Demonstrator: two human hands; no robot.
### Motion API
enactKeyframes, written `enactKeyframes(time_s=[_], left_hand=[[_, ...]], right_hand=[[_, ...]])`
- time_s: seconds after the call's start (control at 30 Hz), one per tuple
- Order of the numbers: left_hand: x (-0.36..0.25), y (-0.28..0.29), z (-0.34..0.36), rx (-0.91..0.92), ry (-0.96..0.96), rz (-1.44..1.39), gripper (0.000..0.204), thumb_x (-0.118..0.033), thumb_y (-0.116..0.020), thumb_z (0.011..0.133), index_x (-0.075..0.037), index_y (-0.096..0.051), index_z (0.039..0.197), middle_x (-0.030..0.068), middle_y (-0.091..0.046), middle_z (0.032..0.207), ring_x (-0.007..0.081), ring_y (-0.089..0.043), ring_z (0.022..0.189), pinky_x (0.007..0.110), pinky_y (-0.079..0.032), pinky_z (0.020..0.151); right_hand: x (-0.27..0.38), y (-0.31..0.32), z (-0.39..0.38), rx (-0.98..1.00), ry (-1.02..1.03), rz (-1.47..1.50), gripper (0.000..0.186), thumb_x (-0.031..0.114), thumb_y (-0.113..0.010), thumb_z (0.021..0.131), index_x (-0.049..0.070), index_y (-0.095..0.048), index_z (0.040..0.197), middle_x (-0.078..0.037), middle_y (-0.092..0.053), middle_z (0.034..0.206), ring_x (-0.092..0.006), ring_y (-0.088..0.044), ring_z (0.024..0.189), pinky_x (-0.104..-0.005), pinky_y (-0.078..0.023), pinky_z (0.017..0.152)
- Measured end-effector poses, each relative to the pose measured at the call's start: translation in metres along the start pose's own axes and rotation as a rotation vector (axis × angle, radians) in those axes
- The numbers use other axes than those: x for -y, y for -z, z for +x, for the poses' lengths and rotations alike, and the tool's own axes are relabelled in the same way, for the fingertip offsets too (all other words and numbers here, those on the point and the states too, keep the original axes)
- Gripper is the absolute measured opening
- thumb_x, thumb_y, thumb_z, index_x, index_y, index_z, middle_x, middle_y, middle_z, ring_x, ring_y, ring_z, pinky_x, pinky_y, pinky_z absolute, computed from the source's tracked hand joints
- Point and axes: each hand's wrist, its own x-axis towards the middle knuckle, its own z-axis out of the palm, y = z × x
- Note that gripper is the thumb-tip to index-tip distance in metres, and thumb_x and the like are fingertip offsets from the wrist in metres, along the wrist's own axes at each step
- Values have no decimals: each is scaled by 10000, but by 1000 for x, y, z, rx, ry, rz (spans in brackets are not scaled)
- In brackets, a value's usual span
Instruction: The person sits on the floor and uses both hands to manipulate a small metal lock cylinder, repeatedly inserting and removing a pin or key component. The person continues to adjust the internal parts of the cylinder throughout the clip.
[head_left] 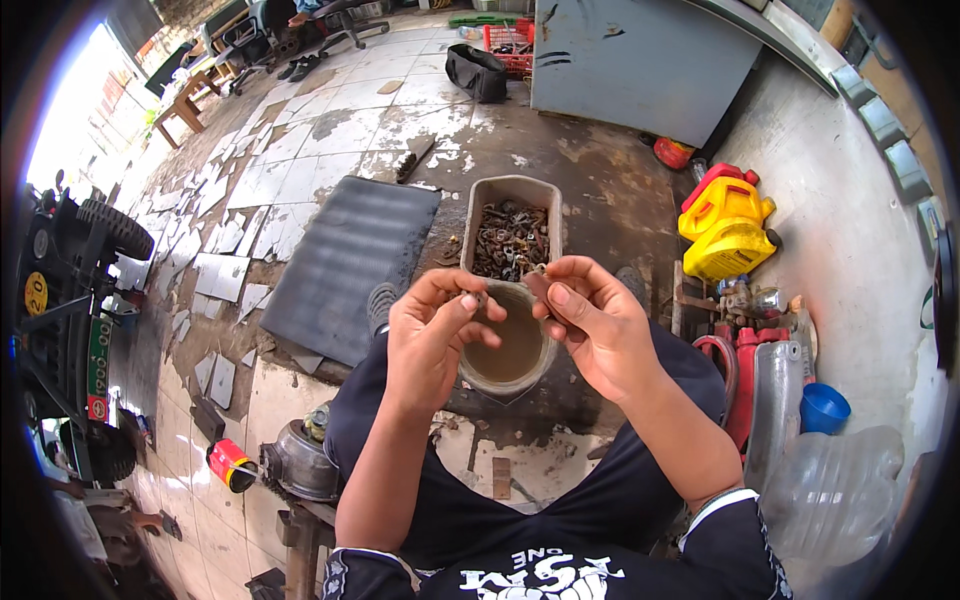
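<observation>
My left hand point(430, 330) is closed in a pinch, with a small dark piece point(480, 298), perhaps metal, between thumb and fingertips. A brown flat strip point(540, 288), possibly sandpaper, is gripped in my right hand point(605, 335). Both hands hover close together over a round bowl point(503, 387) of murky brown water. Just beyond it stands a grey rectangular tub point(515, 182) filled with many small rusty metal parts point(512, 235). The fingers partly hide both held pieces.
A black mat point(350, 265) lies left of the tub. Yellow jugs point(727, 230), a blue cup point(824, 408) and a large clear bottle point(835, 490) line the right wall. A metal machine part point(303, 460) and a red-yellow can point(230, 465) sit at lower left. Broken tiles point(222, 277) litter the floor.
</observation>
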Motion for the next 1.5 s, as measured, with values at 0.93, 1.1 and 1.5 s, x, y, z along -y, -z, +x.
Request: enactKeyframes(time_s=[0.93, 1.1, 1.5], left_hand=[[23, -5, -3, 7, -65, 207, 164, -126, -625, 943, -39, -552, 826, -32, -475, 639, 25, -329, 503, 200, -265, 457], [18, -13, -4, 13, 47, -101, 181, -150, -632, 939, -51, -556, 808, -27, -488, 624, 35, -321, 488, 202, -270, 454], [17, 9, 0, 364, 536, -322, 197, -220, -625, 937, -40, -577, 873, 87, -637, 742, 45, -408, 509, 158, -289, 411]], right_hand=[[13, -7, -14, 126, 128, -759, 358, 23, -718, 844, -48, -606, 1176, -82, -705, 966, -67, -645, 830, -224, -527, 709], [11, -1, -15, 238, 69, -496, 306, 8, -700, 858, -58, -599, 1139, -105, -695, 913, -107, -671, 834, -225, -525, 646], [-1, 4, -8, 388, -27, -146, 284, -60, -689, 830, -32, -630, 1106, -101, -578, 1103, -146, -655, 906, -228, -544, 791]])
